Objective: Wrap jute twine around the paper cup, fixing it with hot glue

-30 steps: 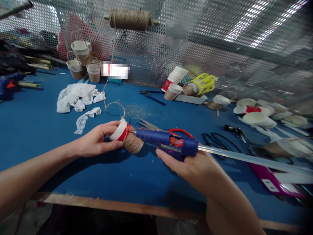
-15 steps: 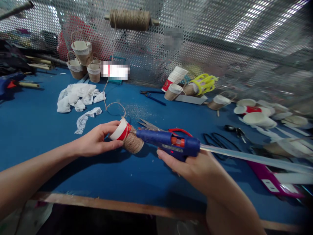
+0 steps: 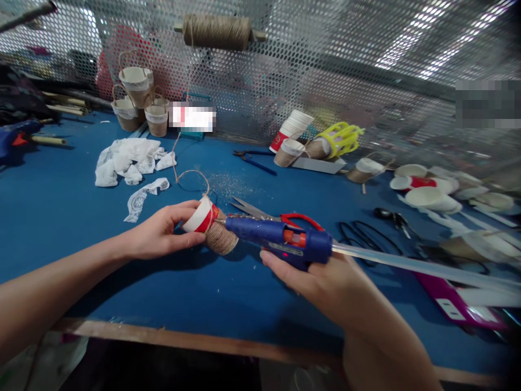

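Observation:
A paper cup (image 3: 221, 238), red and white at the rim and wrapped in twine over its lower part, lies tilted in my left hand (image 3: 165, 231). My left fingers and thumb grip it by the rim end. In my right hand (image 3: 321, 282) is a blue glue gun (image 3: 260, 233) with a small red light on and a long clear glue stick out of its back. Its nozzle meets or nearly touches the cup at the edge of the twine. From the cup a strand of twine (image 3: 194, 172) loops up toward the spool (image 3: 217, 31). Behind the gun lie red-handled scissors (image 3: 254, 209).
White lace (image 3: 126, 157) is heaped at the left, near twine-wrapped cups with handles (image 3: 137, 89). Pliers (image 3: 256, 162), stacked paper cups (image 3: 293, 127) and more cups stand along the mesh wall. A purple power strip (image 3: 448, 304) and black cord (image 3: 366, 239) lie at the right.
The glue gun's nozzle has shifted very slightly left along the cup. Both hands keep their grips, and the cup has hardly moved.

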The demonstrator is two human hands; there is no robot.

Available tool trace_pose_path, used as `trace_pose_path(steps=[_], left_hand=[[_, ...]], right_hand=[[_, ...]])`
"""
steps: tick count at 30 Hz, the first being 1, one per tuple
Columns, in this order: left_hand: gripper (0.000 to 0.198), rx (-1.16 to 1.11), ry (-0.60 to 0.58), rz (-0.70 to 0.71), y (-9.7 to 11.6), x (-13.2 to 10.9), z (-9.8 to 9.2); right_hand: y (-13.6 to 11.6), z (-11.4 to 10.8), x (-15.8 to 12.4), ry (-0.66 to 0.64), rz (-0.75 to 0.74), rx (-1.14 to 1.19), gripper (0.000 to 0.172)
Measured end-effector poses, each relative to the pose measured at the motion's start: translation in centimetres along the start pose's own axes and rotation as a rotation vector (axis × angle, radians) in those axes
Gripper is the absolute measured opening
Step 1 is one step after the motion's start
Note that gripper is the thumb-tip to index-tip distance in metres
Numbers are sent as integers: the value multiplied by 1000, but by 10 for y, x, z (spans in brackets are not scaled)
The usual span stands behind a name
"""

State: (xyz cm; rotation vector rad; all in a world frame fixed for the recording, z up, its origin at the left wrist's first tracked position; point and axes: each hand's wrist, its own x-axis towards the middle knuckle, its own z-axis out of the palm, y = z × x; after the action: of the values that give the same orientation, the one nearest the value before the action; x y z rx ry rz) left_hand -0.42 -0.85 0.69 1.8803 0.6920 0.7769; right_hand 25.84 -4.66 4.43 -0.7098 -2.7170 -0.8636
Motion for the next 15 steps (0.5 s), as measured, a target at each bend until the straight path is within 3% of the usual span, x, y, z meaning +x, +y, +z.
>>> trace_pose_path(steps=[8,15], left_hand=[[15,2,4,-19,0,-1,0],[15,6,8,-1,1,0,0]], right_hand=[[-2,-4,1,-11,-42,0,32],[-2,-1,1,12,36,-7,27]])
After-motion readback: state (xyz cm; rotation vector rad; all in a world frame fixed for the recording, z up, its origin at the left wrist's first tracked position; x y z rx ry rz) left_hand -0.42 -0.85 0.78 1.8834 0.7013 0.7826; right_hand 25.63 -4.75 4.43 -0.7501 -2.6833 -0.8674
